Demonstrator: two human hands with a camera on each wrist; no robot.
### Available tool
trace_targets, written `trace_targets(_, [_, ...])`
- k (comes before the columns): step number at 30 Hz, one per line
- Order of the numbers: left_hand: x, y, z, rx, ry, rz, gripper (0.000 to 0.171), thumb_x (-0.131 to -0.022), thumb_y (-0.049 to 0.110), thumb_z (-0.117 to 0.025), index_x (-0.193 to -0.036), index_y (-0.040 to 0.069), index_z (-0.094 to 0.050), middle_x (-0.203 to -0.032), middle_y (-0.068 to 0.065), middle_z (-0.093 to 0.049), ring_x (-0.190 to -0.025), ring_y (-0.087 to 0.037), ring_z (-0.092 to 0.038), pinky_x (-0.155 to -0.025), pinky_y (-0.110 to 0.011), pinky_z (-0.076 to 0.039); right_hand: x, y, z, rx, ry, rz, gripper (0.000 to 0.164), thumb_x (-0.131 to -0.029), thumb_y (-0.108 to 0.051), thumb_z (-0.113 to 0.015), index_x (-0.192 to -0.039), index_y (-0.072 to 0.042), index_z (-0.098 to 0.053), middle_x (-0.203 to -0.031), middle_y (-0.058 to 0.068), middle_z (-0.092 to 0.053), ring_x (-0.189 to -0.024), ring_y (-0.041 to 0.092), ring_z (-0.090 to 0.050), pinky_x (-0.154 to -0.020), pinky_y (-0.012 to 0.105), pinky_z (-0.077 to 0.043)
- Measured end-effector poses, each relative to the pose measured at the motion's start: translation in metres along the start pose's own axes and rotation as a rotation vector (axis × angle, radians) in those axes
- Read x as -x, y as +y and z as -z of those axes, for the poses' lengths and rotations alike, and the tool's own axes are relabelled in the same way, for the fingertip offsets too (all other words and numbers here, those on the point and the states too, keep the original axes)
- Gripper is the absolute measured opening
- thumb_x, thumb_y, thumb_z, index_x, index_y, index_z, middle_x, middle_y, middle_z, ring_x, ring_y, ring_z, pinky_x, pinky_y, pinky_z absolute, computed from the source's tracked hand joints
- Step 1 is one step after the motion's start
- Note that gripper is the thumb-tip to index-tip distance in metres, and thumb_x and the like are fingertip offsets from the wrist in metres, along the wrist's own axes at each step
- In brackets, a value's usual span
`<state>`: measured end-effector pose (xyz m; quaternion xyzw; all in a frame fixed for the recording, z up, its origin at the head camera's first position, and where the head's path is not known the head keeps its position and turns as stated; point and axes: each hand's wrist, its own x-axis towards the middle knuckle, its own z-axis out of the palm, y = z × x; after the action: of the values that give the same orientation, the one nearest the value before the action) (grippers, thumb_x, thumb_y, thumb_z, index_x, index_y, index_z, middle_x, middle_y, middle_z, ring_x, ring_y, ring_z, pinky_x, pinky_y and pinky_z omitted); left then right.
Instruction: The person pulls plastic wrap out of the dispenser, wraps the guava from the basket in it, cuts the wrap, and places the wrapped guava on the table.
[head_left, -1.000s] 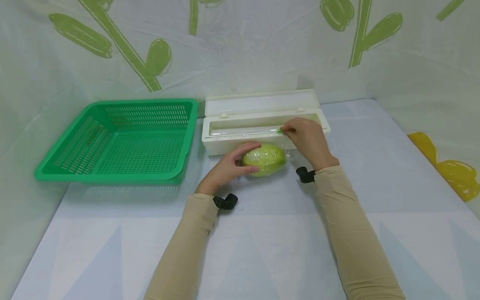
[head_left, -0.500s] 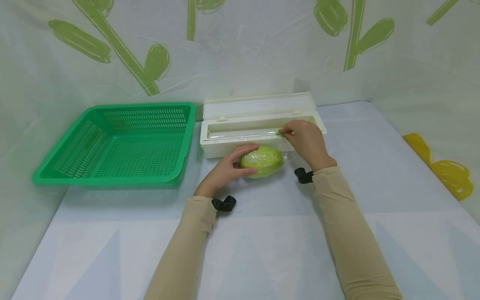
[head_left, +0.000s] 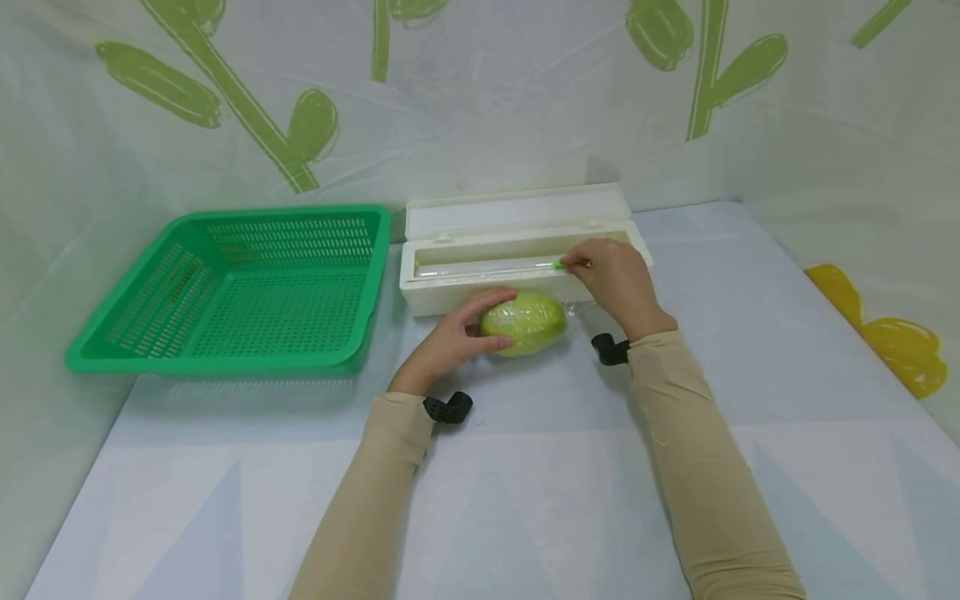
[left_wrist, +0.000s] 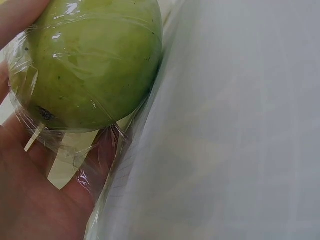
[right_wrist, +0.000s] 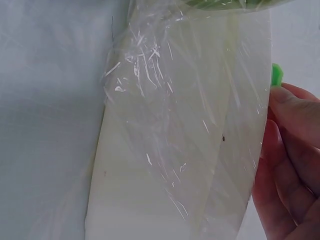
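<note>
A green oval fruit [head_left: 528,323], its kind unclear, lies wrapped in clear cling film against the front of a white cling film box [head_left: 487,292]. My left hand [head_left: 444,346] grips its left end between thumb and fingers. Loose film [right_wrist: 150,100] stretches from the fruit over the box front in the right wrist view. At the box's front edge, my right hand [head_left: 617,279] pinches a small green slide cutter [head_left: 558,265], also seen as a green tab [right_wrist: 277,75] up close. The box lid [head_left: 517,211] stands open at the back, and a film roll [head_left: 476,267] shows inside.
To the left of the box sits a green plastic basket [head_left: 285,317] with slotted sides. Everything rests on a pale patterned tablecloth [head_left: 510,500]. Behind rises a white wall covering [head_left: 510,108] printed with green leaves.
The whole head view has shifted slightly. Over the last half second my right hand and the slide cutter have moved a tiny bit rightward. My left hand keeps its hold on the fruit.
</note>
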<state>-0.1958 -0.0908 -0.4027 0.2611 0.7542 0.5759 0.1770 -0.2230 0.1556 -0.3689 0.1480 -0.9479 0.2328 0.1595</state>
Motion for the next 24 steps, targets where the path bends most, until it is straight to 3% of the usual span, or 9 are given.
trace_targets(24, [0.0002, 0.0016, 0.0001, -0.01, 0.009, 0.021, 0.06, -0.077, 0.018, -0.071, -0.132, 0.022, -0.045, -0.137, 0.011, -0.034, -0.118, -0.013, -0.037, -0.094, -0.038, -0.033, 0.0004, 0.0041, 0.0057, -0.002, -0.028, -0.046, 0.012, -0.077, -0.008, -0.069, -0.089, -0.007, -0.071, -0.092, 0.008, -0.067, -0.087, 0.025, -0.06, -0.077, 0.038, -0.043])
